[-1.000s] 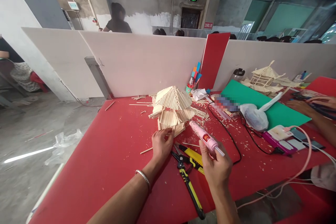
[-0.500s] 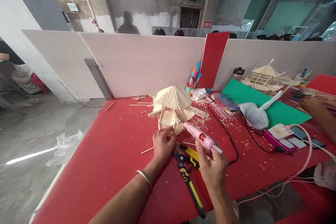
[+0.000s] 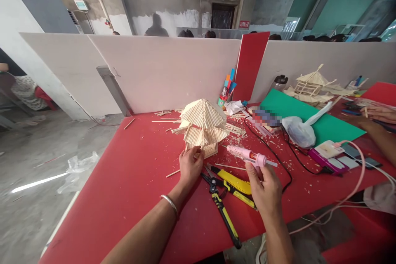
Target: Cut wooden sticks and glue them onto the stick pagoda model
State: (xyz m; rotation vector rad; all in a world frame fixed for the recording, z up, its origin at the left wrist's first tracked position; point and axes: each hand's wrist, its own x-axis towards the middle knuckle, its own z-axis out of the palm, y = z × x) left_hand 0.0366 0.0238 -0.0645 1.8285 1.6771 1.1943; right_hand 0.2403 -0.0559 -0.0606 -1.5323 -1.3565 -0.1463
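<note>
A small pavilion model of pale wooden sticks (image 3: pixel 204 115), with a tiered roof, stands on the red table (image 3: pixel 139 198). At its front lower edge, my left hand (image 3: pixel 191 166) is closed in a pinch on a short wooden stick, mostly hidden by the fingers and touching the model. My right hand (image 3: pixel 265 185) grips a pink hot glue gun (image 3: pixel 243 153), its nozzle pointing left, a little apart from the model. Between my hands lie yellow-and-black pruning shears (image 3: pixel 224 214) and a yellow utility knife (image 3: pixel 236 181).
Loose sticks and wood crumbs are scattered around the model. To the right are a green board (image 3: pixel 334 128), a plastic bag (image 3: pixel 298 132), a purple power strip (image 3: pixel 331 165) and black cable. Another person's hand (image 3: pixel 382 113) is at far right. A white partition (image 3: pixel 173 74) stands behind.
My right hand has drawn the glue gun away from the model, to the right, uncovering more of the utility knife. My left hand stays at the model's front.
</note>
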